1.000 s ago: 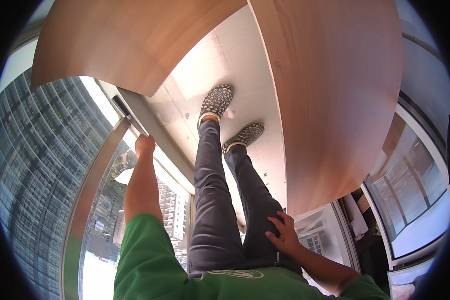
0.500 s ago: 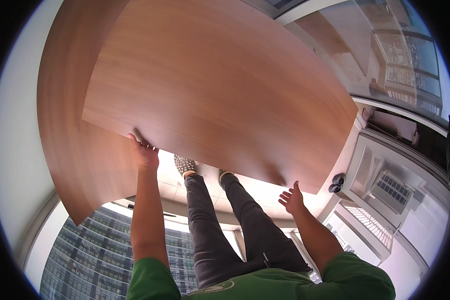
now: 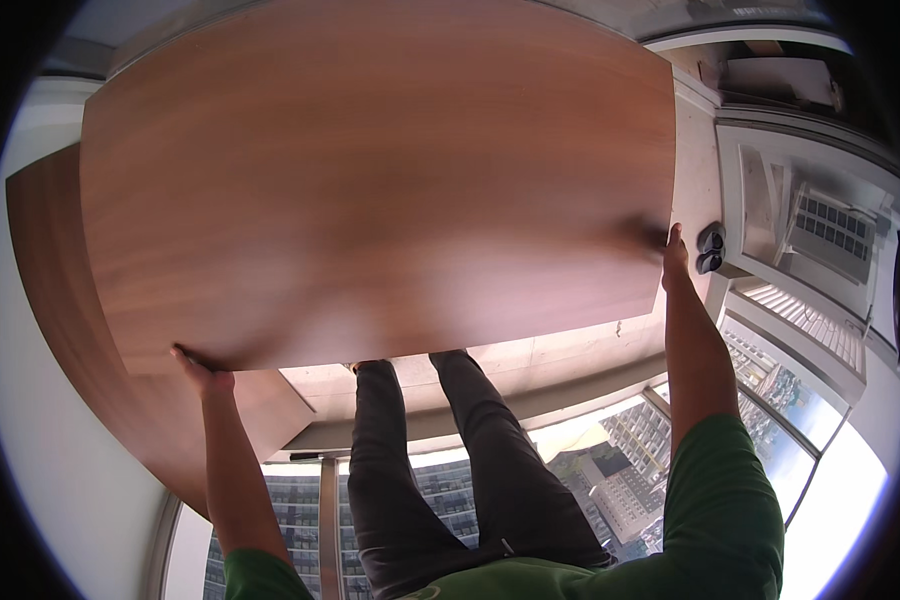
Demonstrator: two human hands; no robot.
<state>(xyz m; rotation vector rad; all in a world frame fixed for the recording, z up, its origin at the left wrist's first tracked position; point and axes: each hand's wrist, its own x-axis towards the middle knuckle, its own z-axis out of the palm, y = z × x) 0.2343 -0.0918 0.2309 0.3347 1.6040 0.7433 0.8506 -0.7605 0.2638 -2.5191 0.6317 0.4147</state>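
A large reddish-brown wood-grain panel fills the upper middle of the view, its bottom edge just above my shins. At its lower left corner my left hand is closed on the edge, thumb on the face and the other fingers mostly hidden. My right hand grips the panel's right edge, a little above the lower right corner; its thumb shows and the rest of its fingers are behind the board. A second brown panel sits behind the first at the left, partly covered by it, next to the white wall.
Black slippers lie on the pale floor to the right. Beyond them is a white frame with a grey vented unit. Windows over tall buildings run behind my legs. The white wall curves along the left.
The front panel has swung round so its bottom edge lies more level across the view. My left hand has shifted left; my right hand, earlier open beside the lower edge, now holds the right edge.
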